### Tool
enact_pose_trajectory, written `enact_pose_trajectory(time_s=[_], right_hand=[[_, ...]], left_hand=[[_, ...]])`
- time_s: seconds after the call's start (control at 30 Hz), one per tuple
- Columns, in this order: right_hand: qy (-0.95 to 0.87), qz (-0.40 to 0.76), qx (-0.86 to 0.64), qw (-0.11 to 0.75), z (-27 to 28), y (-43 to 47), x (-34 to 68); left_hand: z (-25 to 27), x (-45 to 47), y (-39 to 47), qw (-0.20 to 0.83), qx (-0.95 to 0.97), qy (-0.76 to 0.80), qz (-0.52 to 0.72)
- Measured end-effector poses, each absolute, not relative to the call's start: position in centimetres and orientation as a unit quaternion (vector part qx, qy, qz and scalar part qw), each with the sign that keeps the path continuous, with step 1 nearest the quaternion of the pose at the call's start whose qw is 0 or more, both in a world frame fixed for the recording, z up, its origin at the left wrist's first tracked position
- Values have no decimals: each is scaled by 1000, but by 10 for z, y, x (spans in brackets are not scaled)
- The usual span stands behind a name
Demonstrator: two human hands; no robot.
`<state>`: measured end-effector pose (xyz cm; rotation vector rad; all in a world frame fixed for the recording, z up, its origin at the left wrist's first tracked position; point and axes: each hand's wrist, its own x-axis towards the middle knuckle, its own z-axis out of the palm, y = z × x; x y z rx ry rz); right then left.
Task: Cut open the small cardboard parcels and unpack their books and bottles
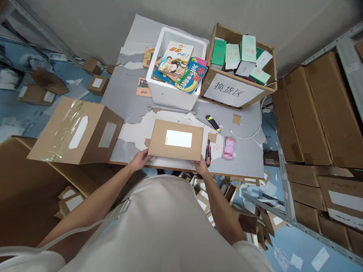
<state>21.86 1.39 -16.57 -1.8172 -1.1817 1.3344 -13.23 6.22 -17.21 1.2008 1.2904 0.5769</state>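
Observation:
A flat brown cardboard box (177, 152) with a white label on top lies at the front edge of the worktable. My left hand (138, 160) grips its near left corner, and my right hand (201, 166) grips the near right corner. The fingers of both hands are partly hidden under the box. Just right of the box lies a red and black box cutter (208, 153). A black and yellow utility knife (213, 123) rests farther back.
Behind stand a white foam box (172, 96) holding books and a carton (210, 80) holding green boxes. A large taped carton (64, 130) is at the left. A white cable (252, 136) crosses the table (244, 164) at right. Shelved cartons (317, 109) line the right.

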Motion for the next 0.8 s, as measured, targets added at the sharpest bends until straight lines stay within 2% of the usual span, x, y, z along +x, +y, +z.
enact_pose_trajectory(time_s=[0.1,0.3,0.43,0.67,0.8], right_hand=[[-472,491,-670,295,-151,11,220],[-533,376,-697,297,-97,17,228],[-519,318,-737,293,-74,37,229],[-486,349,-761,250,-90,73,224],[-470,372,-739,308,-105,75,225]], left_hand=[[-152,-132,68,587,515,568,261],[-99,-125,81,447,591,634,223],[-84,-111,91,435,572,650,247],[-89,-102,118,403,565,689,209],[-92,-100,121,426,536,693,227]])
